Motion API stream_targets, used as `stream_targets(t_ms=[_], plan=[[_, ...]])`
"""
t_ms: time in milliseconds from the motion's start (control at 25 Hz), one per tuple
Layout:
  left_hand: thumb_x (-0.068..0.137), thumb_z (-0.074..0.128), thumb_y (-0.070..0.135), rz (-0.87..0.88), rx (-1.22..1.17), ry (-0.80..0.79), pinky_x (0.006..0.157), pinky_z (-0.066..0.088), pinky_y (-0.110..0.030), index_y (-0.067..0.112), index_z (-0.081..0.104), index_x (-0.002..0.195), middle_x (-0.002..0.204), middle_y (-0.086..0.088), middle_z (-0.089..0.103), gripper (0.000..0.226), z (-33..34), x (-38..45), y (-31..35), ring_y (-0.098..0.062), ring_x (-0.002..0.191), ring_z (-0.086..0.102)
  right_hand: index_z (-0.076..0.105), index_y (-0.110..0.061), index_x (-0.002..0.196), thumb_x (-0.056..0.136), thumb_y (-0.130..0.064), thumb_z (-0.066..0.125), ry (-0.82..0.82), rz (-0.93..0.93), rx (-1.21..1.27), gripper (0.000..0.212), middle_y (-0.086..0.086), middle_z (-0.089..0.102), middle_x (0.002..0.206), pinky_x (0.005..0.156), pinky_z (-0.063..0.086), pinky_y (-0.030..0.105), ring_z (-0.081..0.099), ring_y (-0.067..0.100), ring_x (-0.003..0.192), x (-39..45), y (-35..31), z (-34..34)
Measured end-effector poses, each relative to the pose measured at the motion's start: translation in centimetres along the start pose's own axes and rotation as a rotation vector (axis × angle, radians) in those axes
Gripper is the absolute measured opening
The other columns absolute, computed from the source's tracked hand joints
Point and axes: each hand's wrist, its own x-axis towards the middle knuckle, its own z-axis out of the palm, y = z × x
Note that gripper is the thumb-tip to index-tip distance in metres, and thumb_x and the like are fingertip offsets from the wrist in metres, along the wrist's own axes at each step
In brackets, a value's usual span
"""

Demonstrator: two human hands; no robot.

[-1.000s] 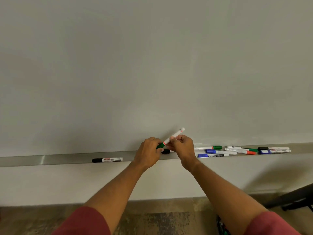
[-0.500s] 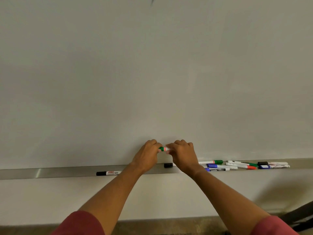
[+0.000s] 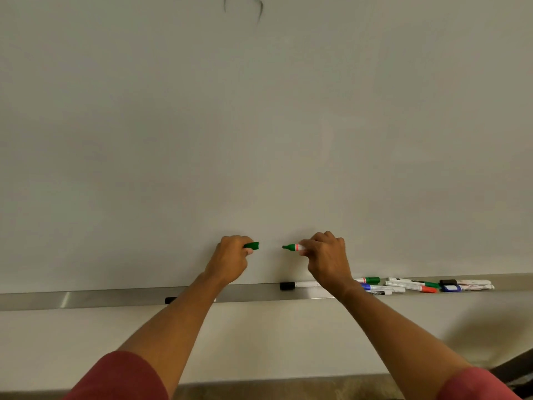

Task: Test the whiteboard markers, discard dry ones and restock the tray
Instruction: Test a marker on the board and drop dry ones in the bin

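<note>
Before the whiteboard (image 3: 259, 125), above its tray (image 3: 86, 300), the left hand (image 3: 230, 261) has pulled the green cap (image 3: 252, 245) free and grips it, the right hand (image 3: 326, 261) clasps the bared green marker (image 3: 292, 247), probably ready for testing.

We saw soft, even, rather dim light on the whiteboard (image 3: 259, 125), without hard glare. A bright streak glinted on the metal tray (image 3: 65, 299). A faint shadow fell at lower right. The tray line bowed; focus stayed fairly sharp.
</note>
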Motion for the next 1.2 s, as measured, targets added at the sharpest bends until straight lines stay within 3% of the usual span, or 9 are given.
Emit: stream_targets(t_ms=[280,480,600,760,960,1080,1200], plan=[[0.094,0.056,0.006,0.085,0.029,0.051,0.081,0.052,-0.033,0.004,0.069,0.109,0.099,-0.010,0.063,0.019,0.3,1.1,2.7,-0.022,0.087,0.060,0.076,-0.022,0.098,0.083,-0.011,0.072,0.040,0.030,0.017,0.018,-0.001,0.066,0.080,0.066,0.028,0.031,0.054,0.021,0.076,1.2,-0.2,-0.2],[0.092,0.060,0.010,0.176,0.056,0.227,0.082,0.052,-0.031,0.005,0.067,0.114,0.101,-0.007,0.057,0.024,-1.6,3.3,5.1,-0.019,0.091,0.056,0.071,-0.023,0.111,0.093,-0.030,0.063,0.119,0.051,0.171,0.022,-0.001,0.066,0.087,0.062,0.049,0.035,0.058,0.019,0.075,3.9,-0.6,-2.8],[0.090,0.062,0.010,0.271,0.083,0.343,0.077,0.054,-0.035,0.003,0.068,0.112,0.098,-0.009,0.059,0.023,-4.2,5.7,7.9,-0.022,0.089,0.058,0.070,-0.022,0.113,0.094,-0.035,0.060,0.230,0.044,0.324,0.025,-0.005,0.067,0.094,0.067,0.053,0.027,0.060,0.009,0.080,7.0,-1.4,-5.5],[0.086,0.067,0.008,0.403,0.127,0.525,0.067,0.056,-0.041,0.001,0.068,0.103,0.093,-0.011,0.063,0.018,-9.0,9.4,11.8,-0.026,0.084,0.061,0.062,-0.019,0.096,0.088,-0.024,0.068,0.401,0.061,0.575,0.011,-0.011,0.064,0.084,0.059,0.044,0.011,0.059,0.003,0.075,11.8,-2.8,-10.9],[0.084,0.068,0.006,0.521,0.160,0.726,0.063,0.054,-0.035,0.002,0.067,0.100,0.091,-0.011,0.063,0.016,-14.5,13.2,16.1,-0.027,0.084,0.060,0.062,-0.016,0.095,0.078,-0.002,0.066,0.541,-0.004,0.666,0.022,-0.006,0.064,0.084,0.059,0.045,0.011,0.060,0.005,0.071,15.9,-4.0,-16.0],[0.085,0.068,0.008,0.556,0.195,0.809,0.064,0.054,-0.034,0.001,0.067,0.102,0.093,-0.012,0.064,0.018,-17.0,15.1,18.1,-0.027,0.086,0.060,0.065,-0.015,0.098,0.080,-0.003,0.065,0.604,-0.059,0.685,0.022,-0.006,0.067,0.088,0.062,0.045,0.011,0.061,0.005,0.072,17.6,-4.3,-17.8],[0.086,0.067,0.008,0.591,0.243,0.859,0.064,0.054,-0.034,0.001,0.067,0.106,0.092,-0.013,0.064,0.021,-18.6,16.6,19.3,-0.027,0.085,0.060,0.064,-0.013,0.099,0.084,-0.009,0.067,0.654,-0.099,0.686,0.015,-0.006,0.066,0.081,0.055,0.042,0.012,0.057,0.007,0.062,18.9,-4.6,-19.1]])
